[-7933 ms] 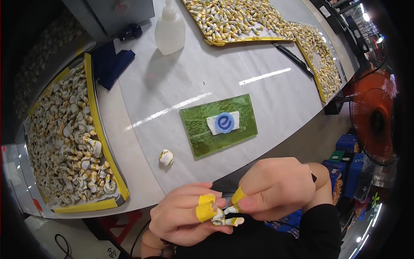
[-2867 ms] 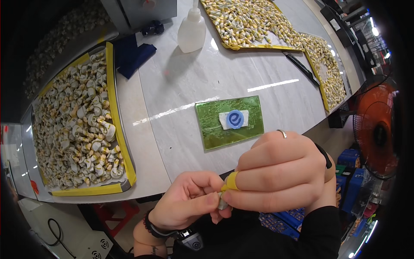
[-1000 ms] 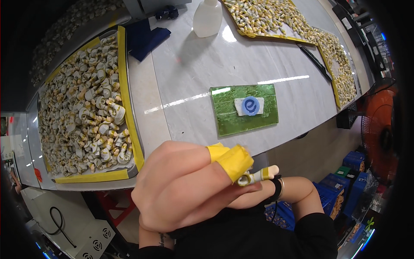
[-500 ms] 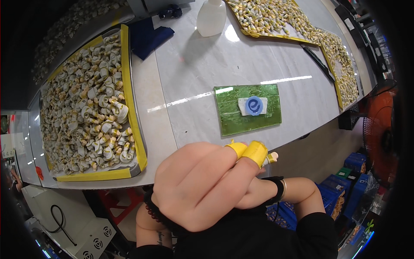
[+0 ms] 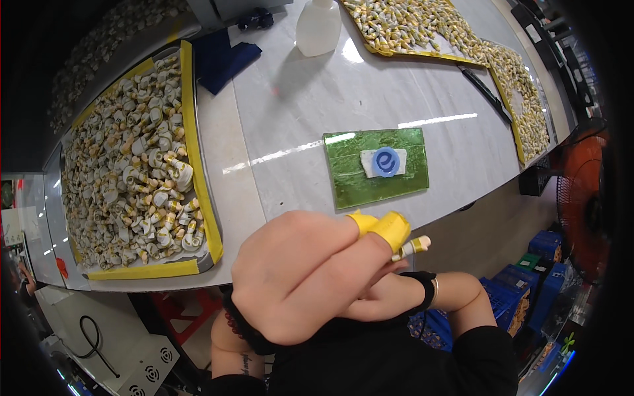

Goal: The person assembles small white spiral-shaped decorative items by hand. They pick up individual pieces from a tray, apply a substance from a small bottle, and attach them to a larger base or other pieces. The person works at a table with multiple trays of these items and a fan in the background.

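Observation:
A small white figurine with yellow bands and a peach-coloured tip sticks out past the fingertips of my left hand. Yellow finger covers wrap two fingertips of that hand, which is closed in a pinch on the piece. My right hand is tucked beneath and against the left, curled, with a bit of finger showing just under the figurine. The rest of its fingers are hidden, so what they hold cannot be seen. Beyond both hands lies a green glass-like slab carrying a white pad and a round blue disc.
At left stands a yellow-taped tray full of similar white pieces. Trays of small yellowish pieces fill the far right, beside a black pen-like tool. A translucent bottle and dark blue cloth stand at the back.
The figurine shows more of its length beyond the yellow-covered fingertips and has shifted slightly right. My hands stay together over the table's near edge, and the view has moved a little.

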`<move>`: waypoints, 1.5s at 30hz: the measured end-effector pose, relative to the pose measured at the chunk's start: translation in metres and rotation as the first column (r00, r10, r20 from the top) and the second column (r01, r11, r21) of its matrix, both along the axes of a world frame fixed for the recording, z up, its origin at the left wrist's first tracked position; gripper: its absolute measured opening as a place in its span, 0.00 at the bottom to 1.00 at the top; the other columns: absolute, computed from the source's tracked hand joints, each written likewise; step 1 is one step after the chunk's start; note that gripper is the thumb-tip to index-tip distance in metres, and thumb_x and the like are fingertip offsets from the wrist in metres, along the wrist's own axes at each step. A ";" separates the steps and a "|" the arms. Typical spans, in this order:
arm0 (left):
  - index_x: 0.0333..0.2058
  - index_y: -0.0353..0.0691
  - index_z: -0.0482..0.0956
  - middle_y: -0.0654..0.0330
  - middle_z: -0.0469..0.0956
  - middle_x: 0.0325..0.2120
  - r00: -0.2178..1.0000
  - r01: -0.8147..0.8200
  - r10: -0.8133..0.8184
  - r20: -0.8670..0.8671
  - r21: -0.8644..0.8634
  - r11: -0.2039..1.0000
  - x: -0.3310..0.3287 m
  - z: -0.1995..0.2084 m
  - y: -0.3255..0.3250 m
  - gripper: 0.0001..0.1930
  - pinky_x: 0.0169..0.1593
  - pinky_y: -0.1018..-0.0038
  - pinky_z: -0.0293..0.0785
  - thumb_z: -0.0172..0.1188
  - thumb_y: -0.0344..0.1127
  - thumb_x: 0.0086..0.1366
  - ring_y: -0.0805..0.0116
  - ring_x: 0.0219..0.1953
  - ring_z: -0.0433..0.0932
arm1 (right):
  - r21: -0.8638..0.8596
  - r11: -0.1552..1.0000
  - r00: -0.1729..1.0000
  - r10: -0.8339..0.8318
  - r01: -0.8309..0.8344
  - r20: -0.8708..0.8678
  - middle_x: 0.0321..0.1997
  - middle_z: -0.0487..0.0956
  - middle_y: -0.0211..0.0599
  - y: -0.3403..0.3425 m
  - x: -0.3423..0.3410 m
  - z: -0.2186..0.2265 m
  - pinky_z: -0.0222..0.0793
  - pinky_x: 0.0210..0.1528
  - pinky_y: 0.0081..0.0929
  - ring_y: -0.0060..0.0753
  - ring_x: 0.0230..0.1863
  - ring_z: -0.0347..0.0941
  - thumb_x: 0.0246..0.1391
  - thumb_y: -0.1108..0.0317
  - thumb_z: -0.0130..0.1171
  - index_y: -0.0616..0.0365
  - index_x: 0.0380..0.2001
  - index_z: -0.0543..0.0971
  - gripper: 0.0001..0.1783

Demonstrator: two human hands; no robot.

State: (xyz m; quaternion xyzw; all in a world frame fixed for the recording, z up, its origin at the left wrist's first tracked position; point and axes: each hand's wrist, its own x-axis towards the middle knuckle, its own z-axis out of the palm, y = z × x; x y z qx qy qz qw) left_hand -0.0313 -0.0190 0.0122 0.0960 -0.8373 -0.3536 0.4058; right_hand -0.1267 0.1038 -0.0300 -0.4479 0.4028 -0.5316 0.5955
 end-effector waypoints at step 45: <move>0.38 0.29 0.72 0.50 0.73 0.33 0.999 0.027 -0.046 0.015 0.614 0.789 0.059 -0.028 0.003 0.15 0.33 0.77 0.72 0.64 0.25 0.52 0.70 0.28 0.73 | -0.255 0.775 -0.180 -0.184 0.578 -0.966 0.34 0.78 0.46 0.060 -0.312 0.060 0.70 0.39 0.29 0.39 0.34 0.74 0.46 0.75 0.55 0.63 0.37 0.78 0.12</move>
